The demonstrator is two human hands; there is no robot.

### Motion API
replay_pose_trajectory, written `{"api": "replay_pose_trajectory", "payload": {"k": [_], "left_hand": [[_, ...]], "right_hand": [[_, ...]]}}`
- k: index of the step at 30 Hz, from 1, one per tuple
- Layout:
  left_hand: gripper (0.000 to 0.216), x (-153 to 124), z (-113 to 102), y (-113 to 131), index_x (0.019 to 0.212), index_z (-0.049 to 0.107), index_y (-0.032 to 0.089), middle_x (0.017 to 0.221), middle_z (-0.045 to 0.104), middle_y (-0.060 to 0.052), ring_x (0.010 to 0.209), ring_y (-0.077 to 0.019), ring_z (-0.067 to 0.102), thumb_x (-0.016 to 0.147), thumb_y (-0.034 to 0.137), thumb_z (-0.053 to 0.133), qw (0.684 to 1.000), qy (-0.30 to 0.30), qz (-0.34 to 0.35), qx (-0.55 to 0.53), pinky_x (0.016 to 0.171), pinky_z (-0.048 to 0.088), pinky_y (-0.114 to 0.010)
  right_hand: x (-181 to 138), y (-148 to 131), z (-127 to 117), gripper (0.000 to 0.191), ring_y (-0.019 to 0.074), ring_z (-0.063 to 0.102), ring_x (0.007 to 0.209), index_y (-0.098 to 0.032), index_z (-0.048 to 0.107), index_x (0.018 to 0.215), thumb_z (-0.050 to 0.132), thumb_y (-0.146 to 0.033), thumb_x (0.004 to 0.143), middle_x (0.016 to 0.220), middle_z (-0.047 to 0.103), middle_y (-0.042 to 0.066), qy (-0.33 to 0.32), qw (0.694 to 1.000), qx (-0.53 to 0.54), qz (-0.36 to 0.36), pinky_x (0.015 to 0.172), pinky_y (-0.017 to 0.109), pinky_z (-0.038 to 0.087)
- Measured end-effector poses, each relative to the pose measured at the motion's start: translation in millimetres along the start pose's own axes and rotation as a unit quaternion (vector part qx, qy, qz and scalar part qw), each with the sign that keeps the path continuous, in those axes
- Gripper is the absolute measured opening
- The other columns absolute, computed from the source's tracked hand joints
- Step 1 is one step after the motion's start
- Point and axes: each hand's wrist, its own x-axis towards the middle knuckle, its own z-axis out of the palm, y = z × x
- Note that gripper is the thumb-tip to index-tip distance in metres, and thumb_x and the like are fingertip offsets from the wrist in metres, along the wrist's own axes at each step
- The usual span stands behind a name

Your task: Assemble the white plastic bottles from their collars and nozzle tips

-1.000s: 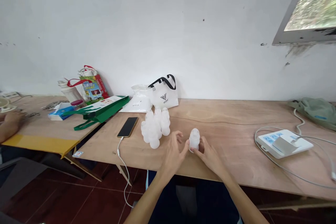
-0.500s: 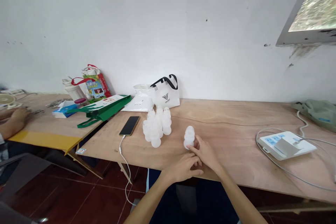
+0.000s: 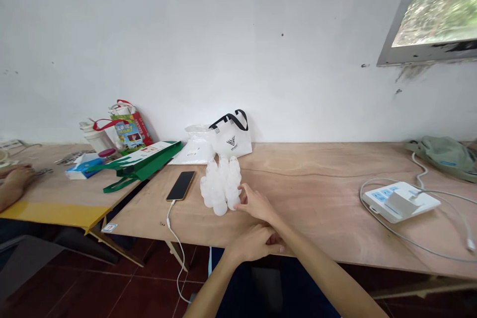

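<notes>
A tight cluster of several white translucent bumpy pieces (image 3: 219,186), each like rounded balls stacked up, stands on the wooden table. At the cluster's right side, my right hand (image 3: 256,204) has its thumb and fingers closed on the lower part of one white stacked-ball piece (image 3: 233,198). That piece stands upright against the others. My left hand (image 3: 253,244) rests at the table's front edge, below my right forearm. Its fingers are loosely curled, the thumb lies apart from them, and nothing shows in it.
Left of the cluster lies a phone (image 3: 181,185) on a white cable. Behind are a white tote bag (image 3: 234,141) and a plastic packet (image 3: 196,149). A green bag (image 3: 145,161) spans the table gap. At right sits a white power strip (image 3: 398,202). Another person's hand (image 3: 18,179) is far left.
My right hand has carried the single white piece left, from its separate spot to the cluster's right side. My left hand has stayed near the table edge. The view has shifted slightly right.
</notes>
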Motion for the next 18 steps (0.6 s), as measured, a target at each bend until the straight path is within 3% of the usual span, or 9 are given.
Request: {"api": "replay_pose_trajectory", "payload": {"k": [8, 11, 14, 18], "left_hand": [[0.029, 2, 0, -8, 0.097, 0.074, 0.016, 0.092, 0.073, -0.008, 0.081, -0.0237, 0.067, 0.094, 0.042, 0.063, 0.999, 0.005, -0.028, -0.028, 0.068, 0.049, -0.031], [0.023, 2, 0, -11, 0.101, 0.074, 0.019, 0.095, 0.073, -0.005, 0.086, -0.0225, 0.067, 0.093, 0.038, 0.064, 0.998, 0.029, -0.016, -0.050, 0.073, 0.051, -0.030], [0.020, 5, -1, -15, 0.107, 0.073, 0.020, 0.110, 0.072, -0.007, 0.102, -0.0246, 0.066, 0.094, 0.032, 0.064, 0.996, 0.078, -0.002, -0.047, 0.087, 0.052, -0.034], [0.020, 9, -2, -30, 0.112, 0.069, 0.020, 0.125, 0.065, -0.009, 0.117, -0.0266, 0.059, 0.098, 0.024, 0.056, 0.985, 0.169, -0.009, 0.034, 0.102, 0.048, -0.041]], "right_hand": [[-7, 11, 3, 0.012, 0.0215, 0.071, 0.097, -0.025, 0.062, 0.102, 0.067, -0.029, 0.092, 0.105, 0.076, 0.003, 0.004, 0.995, 0.089, -0.038, 0.087, 0.035, 0.051], [-13, 19, -1, 0.015, 0.0220, 0.070, 0.102, -0.027, 0.066, 0.109, 0.062, -0.031, 0.095, 0.112, 0.076, 0.004, 0.007, 0.992, 0.111, -0.054, 0.092, 0.037, 0.052], [-28, 34, -11, 0.025, 0.0240, 0.068, 0.112, -0.027, 0.066, 0.119, 0.056, -0.037, 0.099, 0.120, 0.074, 0.006, 0.025, 0.991, 0.119, -0.050, 0.100, 0.041, 0.050], [-58, 70, -21, 0.034, 0.0264, 0.062, 0.124, -0.028, 0.064, 0.127, 0.044, -0.042, 0.103, 0.131, 0.069, 0.006, 0.092, 0.995, 0.041, -0.001, 0.107, 0.046, 0.046]]}}
